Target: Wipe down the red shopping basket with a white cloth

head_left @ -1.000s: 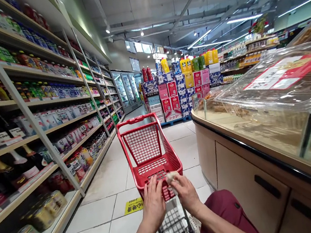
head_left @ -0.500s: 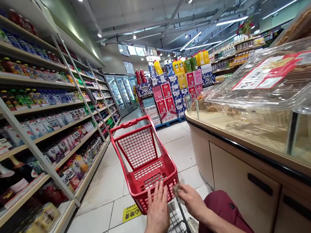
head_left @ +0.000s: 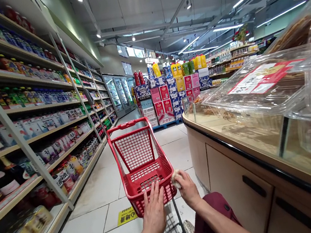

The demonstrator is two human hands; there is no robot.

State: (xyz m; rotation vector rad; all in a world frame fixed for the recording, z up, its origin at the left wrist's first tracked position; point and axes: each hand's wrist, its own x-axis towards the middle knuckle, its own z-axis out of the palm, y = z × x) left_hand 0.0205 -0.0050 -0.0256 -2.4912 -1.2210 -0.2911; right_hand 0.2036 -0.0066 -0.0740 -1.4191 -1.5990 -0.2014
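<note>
A red plastic shopping cart (head_left: 142,162) stands in the aisle just ahead of me, its basket empty. My left hand (head_left: 153,209) lies flat with fingers stretched against the basket's near rim. My right hand (head_left: 187,187) is closed around a small pale crumpled wad (head_left: 175,177), which it holds against the basket's near right corner. Both forearms reach in from the bottom, over dark red trousers.
Shelves (head_left: 27,134) of bottles, cartons and cans line the left side. A counter (head_left: 241,165) with clear food covers and drawers runs along the right. Stacked boxes and big bottles (head_left: 175,89) stand at the aisle's end. A yellow floor sticker (head_left: 126,216) lies below the cart.
The cart and both hands have shifted forward and slightly left along the aisle. The left hand has flattened on the rim; the right hand keeps its wad at the corner.
</note>
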